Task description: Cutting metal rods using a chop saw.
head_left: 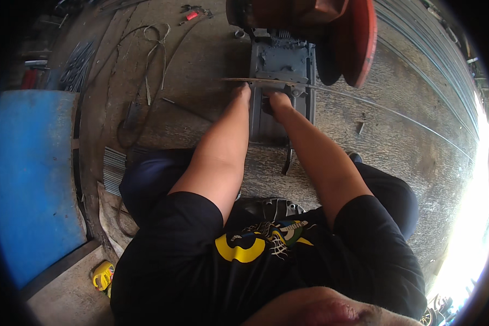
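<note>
The long metal rod lies across the grey machine base, its greater length running out to the right of that base and bowing gently (some of the curve may be the lens). The left hand is at the base's left edge, against or just beside the rod near its left end; its fingers are mostly out of sight, so I can't make out whether they pinch the metal or merely press on it. The right hand is over the middle of the base, close on the near side of the rod, with the fingers bent in; whether they grip anything is too dark to say. A red guard hangs above the far right of the base, while a loose cable and red-handled pliers lie beyond it to the left on the floor.

The rod should be light for its length, stiff over a short span yet whippy at the far end, and hardly fragile. Its round-looking surface could roll or slip, so a hold close beside the base seems best, with the overhanging length supported.
</note>
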Demonstrator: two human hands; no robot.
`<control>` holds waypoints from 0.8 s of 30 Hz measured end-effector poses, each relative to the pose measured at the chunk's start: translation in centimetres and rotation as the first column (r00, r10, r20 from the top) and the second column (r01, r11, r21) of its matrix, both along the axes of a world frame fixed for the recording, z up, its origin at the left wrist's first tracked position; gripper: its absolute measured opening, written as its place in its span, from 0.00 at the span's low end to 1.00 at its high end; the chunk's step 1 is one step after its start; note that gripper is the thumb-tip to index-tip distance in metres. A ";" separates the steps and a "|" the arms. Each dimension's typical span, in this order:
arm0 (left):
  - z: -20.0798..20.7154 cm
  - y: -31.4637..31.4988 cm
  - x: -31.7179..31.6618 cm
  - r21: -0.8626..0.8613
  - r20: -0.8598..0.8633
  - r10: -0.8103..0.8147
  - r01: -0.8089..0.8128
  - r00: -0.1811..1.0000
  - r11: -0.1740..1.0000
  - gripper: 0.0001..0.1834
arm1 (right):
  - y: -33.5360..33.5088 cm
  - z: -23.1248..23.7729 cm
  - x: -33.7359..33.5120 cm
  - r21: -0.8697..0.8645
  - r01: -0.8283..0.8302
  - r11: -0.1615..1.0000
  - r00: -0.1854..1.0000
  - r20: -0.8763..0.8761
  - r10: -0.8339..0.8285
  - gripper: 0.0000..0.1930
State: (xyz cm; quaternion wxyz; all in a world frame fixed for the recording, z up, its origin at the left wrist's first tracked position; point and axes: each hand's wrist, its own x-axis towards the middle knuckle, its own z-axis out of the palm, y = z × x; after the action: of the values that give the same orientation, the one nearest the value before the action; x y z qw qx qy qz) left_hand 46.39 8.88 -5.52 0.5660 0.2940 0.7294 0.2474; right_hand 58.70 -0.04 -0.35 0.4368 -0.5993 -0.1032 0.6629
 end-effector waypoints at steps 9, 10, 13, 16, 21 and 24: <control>2.5 2.5 1.9 0.007 0.345 0.523 -0.559 0.779 0.829 0.18 | 0.3 2.8 -0.3 -0.042 0.049 0.998 0.992 -0.113 -0.053 0.10; 3.2 2.7 1.5 -0.146 0.511 0.688 -0.737 0.515 0.660 0.15 | 0.3 2.9 -0.5 -0.041 0.045 0.998 0.993 -0.105 -0.049 0.10; 6.5 3.5 -1.1 -0.051 0.582 0.663 -0.792 0.471 0.608 0.10 | 0.3 3.3 -1.4 -0.007 0.017 1.000 0.998 -0.065 -0.017 0.10; 11.2 3.2 -3.4 0.243 0.457 0.596 -0.738 0.660 0.630 0.09 | 0.5 4.3 -2.6 0.089 -0.008 0.996 0.997 0.072 0.002 0.11; 19.9 0.4 -4.5 0.537 0.499 0.342 -0.593 0.797 0.600 0.06 | 0.8 10.1 -4.8 0.414 -0.345 0.842 0.685 0.724 -0.075 0.15; 25.0 -2.4 -3.3 0.660 0.500 0.146 -0.484 0.854 0.574 0.06 | -1.3 15.7 -6.2 0.432 -0.457 0.777 0.467 0.860 -0.204 0.17</control>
State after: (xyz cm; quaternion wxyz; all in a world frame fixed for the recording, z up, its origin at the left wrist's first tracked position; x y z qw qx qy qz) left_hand 43.09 6.50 19.43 0.4653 0.3117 0.4662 0.6848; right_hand 52.54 -1.35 15.36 0.4349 -0.6635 -0.5671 0.2211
